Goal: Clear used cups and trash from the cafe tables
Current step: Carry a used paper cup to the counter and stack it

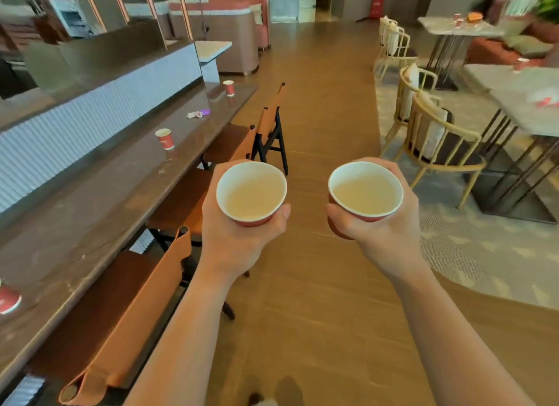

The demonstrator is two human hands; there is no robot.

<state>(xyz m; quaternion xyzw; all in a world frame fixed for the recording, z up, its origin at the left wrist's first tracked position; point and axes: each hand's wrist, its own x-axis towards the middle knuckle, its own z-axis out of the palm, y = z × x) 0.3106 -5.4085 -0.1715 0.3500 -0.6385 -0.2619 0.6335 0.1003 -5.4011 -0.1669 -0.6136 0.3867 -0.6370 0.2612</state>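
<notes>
My left hand [239, 239] grips a red paper cup [251, 192] with a white inside, held upright over the wooden floor. My right hand [375, 227] grips a second red paper cup [365, 190] the same way. Both cups look empty inside. On the long dark counter [99, 212] at my left stand a red cup [165, 138] and, farther off, another red cup [229, 88]. A crumpled wrapper with a purple bit [198, 114] lies between them. A red cup [8, 299] lies at the counter's near left edge, partly cut off.
Brown leather chairs [127, 324] line the counter. Gold-framed chairs [435, 133] and marble tables [526, 109] stand on a rug at right; the far table [456, 27] carries small red cups and trash. A wooden aisle runs ahead between them.
</notes>
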